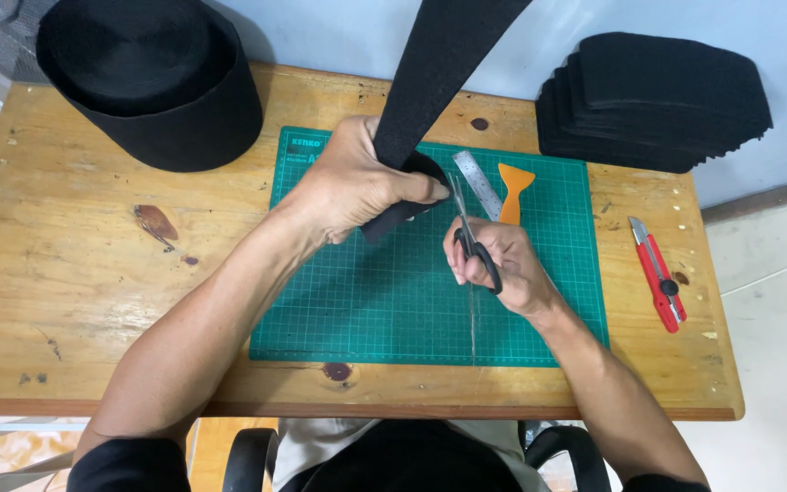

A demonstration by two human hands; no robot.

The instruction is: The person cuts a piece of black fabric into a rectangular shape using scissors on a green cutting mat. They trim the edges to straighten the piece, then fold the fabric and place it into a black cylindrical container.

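While the left hand (357,182) was closed tight around a black felt strip (444,68), the strip rose from that fist up and away past the top edge of the view, with its short end folded under the fingers. Just to the right of that hand, the right hand (498,260) was clenched through the black loops of a pair of scissors (468,228), whose blades pointed up toward the folded end and looked nearly shut; whether they actually touched the felt could not be told. Both hands hovered over a green cutting mat (393,310) lying on the wooden table (75,292).

Beyond the right hand lay a steel ruler (477,182) and, beside it, an orange scraper (514,189). Farther to that hand's right, off the mat, lay a red utility knife (658,273). Well beyond it, at the table's far corner, sat a stack of cut black felt pieces (658,100). Far off to the left of the left hand stood a large roll of black felt (152,77).

The strip looked light, soft and somewhat springy, thick enough to hold a gentle curve yet floppy over its length. It would probably take a firm pinch close to the cutting line best, since a hold farther back would likely let the end sag or twist away from the blades.
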